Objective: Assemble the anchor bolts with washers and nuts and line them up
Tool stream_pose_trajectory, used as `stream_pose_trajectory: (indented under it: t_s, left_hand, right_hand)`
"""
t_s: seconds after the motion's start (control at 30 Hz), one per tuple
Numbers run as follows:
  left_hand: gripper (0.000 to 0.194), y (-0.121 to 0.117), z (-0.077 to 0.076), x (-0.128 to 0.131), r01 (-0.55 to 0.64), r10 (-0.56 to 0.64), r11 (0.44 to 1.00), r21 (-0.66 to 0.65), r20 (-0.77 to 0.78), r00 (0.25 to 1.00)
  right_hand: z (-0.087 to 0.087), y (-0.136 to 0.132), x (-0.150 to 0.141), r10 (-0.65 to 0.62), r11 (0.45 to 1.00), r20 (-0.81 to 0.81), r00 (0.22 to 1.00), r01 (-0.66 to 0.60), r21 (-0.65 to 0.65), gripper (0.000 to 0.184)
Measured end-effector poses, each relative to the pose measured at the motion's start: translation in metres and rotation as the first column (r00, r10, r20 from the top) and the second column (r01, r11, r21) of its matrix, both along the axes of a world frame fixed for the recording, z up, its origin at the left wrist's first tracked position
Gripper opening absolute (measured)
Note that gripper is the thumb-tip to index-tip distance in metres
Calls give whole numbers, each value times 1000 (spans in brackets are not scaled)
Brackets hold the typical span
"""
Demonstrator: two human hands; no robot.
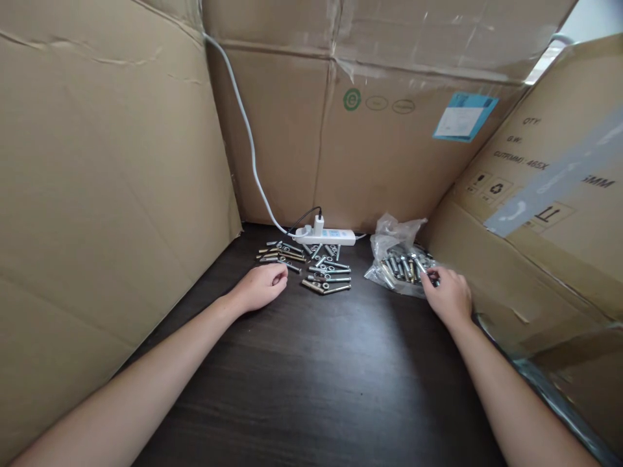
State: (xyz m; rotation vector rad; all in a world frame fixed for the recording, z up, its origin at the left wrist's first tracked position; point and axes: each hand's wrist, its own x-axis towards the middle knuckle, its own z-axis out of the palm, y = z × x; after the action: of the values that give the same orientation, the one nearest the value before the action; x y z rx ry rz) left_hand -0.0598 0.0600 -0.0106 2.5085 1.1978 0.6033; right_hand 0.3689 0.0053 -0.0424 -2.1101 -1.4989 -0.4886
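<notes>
My left hand [263,285] rests on the table with its fingers curled closed; whatever they may hold is hidden. It lies just in front of a group of metal expansion bolts [280,253]. To its right, more bolts [331,271] lie in rough rows with loose washers and nuts among them. At the right, my right hand [450,295] is at the near edge of a clear plastic bag [387,243] full of bolts [402,266]. Thumb and fingers are closed around a silver bolt [419,263], partly covered by the hand.
A white power strip [341,237] with a plugged-in charger [318,225] lies behind the bolts. Its white cable [250,139] runs up the back left corner. Tall cardboard walls [282,130] enclose the dark wooden table [311,376] at left, back and right.
</notes>
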Motion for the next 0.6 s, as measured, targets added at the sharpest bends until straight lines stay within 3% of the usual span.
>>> stream_pose_trajectory:
  t_s: [0.37,0.6]
  left_hand:
    - [15,-4,6,3,56,-56,998,20,-15,998]
    - [14,-4,4,2,63,-62,998,33,-27,998]
  right_hand:
    - [2,6,-5,-38,987,104,994,53,-150,34]
    - [3,6,-7,3,997,73,997,2,-72,34]
